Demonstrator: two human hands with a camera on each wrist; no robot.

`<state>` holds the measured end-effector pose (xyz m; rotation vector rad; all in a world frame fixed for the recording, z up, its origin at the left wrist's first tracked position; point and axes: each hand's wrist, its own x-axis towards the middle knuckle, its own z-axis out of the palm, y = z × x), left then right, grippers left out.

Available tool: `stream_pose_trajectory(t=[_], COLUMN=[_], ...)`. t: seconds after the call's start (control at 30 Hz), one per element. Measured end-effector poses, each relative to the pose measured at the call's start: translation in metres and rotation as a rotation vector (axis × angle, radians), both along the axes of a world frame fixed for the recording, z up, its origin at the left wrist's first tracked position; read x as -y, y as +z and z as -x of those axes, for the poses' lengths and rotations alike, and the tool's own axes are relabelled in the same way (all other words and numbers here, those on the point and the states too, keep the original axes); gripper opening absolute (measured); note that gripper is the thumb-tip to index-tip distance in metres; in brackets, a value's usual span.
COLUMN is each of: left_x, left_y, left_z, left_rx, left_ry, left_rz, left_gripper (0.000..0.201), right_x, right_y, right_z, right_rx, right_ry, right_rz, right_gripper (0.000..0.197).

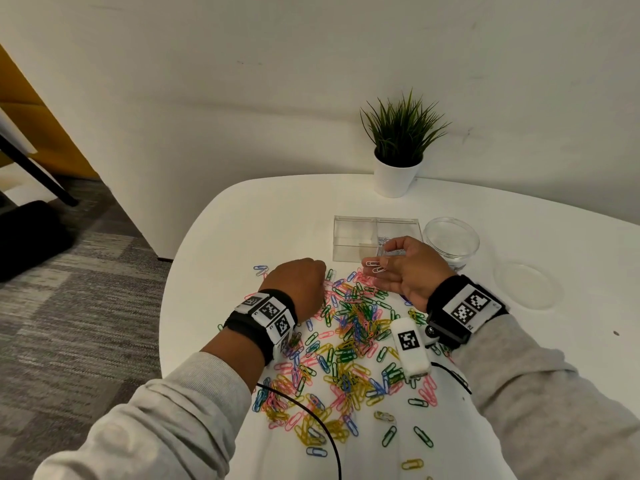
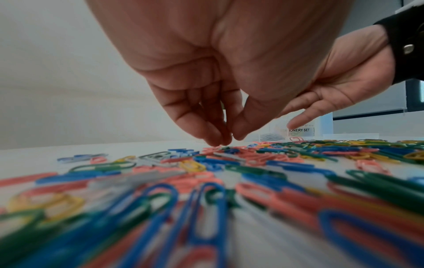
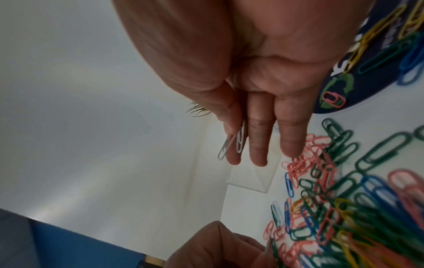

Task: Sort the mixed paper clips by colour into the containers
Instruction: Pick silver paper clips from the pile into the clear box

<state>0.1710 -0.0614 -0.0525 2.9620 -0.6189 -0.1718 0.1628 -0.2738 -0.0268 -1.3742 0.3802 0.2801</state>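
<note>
Above the pile, the right hand (image 1: 408, 268) pinches two white clips (image 1: 375, 266); the left hand (image 1: 298, 285) pinches downward.

The partly hidden words "IONERY SET" are seen printed on a white label (image 2: 299, 131) on a clear box (image 2: 321, 125); smaller lines are unreadable.

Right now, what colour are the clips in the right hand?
White. The two paper clips pinched in the right hand show best in the head view.
</note>
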Motion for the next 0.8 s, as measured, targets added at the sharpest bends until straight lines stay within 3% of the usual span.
stream_pose_trajectory(t=[0.1, 0.23, 0.3, 0.4, 0.47, 0.63, 0.8], left_x=[0.000, -0.001, 0.000, 0.000, -0.001, -0.006, -0.013], left_y=[0.001, 0.002, 0.004, 0.003, 0.000, -0.005, -0.005], left_z=[0.001, 0.002, 0.002, 0.002, 0.002, -0.006, -0.010], left_rx=[0.004, -0.058, -0.063, -0.033, -0.043, -0.093, -0.133], left_ry=[0.009, 0.023, 0.045, 0.095, 0.118, 0.120, 0.157], left_rz=[0.040, 0.118, 0.076, 0.041, 0.042, 0.165, 0.273], left_gripper=[0.008, 0.047, 0.042, 0.022, 0.022, 0.048, 0.049], right_x=[-0.003, -0.016, -0.029, -0.048, -0.054, -0.054, -0.050], right_y=[0.001, 0.004, 0.005, -0.004, -0.012, -0.018, -0.018], right_z=[-0.001, -0.012, -0.019, -0.031, -0.034, -0.037, -0.033], right_rx=[0.022, -0.004, 0.017, 0.215, 0.261, 0.333, 0.364], right_ry=[-0.093, -0.095, 0.088, 0.537, 0.689, 0.726, 0.735], right_rz=[-0.150, -0.044, 0.231, 0.989, 1.232, 1.298, 1.273], right_gripper=[0.024, 0.026, 0.018, 0.012, 0.020, 0.017, 0.015])
